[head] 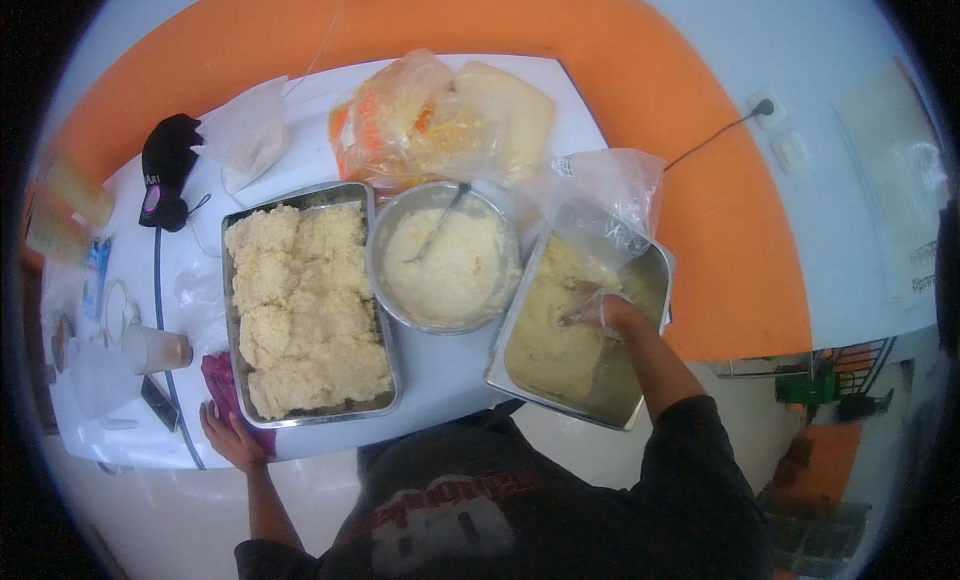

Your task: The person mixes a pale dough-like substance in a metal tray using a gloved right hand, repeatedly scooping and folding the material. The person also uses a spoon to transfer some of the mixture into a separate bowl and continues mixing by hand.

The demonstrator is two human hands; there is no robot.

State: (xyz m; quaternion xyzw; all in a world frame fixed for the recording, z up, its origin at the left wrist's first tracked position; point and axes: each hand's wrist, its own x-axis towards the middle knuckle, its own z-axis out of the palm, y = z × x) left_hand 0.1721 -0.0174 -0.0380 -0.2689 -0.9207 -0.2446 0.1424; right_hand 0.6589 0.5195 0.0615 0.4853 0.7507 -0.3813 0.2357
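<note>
My right hand [600, 313], in a clear plastic glove, reaches into the right-hand metal tray [649, 370]. Its fingers look spread against the pale crumbs [551, 355]; anything beneath them is hidden. Beside the lower left corner of another metal tray [322, 417], my bare left hand [234, 437] rests on a purple cloth or bag [220, 381]. That tray holds rows of crumb-coated pieces [307, 310]. Between the trays stands a round metal bowl [380, 298] of thick cream-coloured batter [457, 272], with a metal utensil [442, 223] leaning in it.
Plastic bags [427, 122] lie behind the bowl, and a clear bag [615, 197] overhangs the right tray. A black cap [166, 167], a white bag [247, 133], a plastic cup [154, 349] and a phone [160, 402] are on the table's left. An orange-and-white wall [697, 227] borders the table.
</note>
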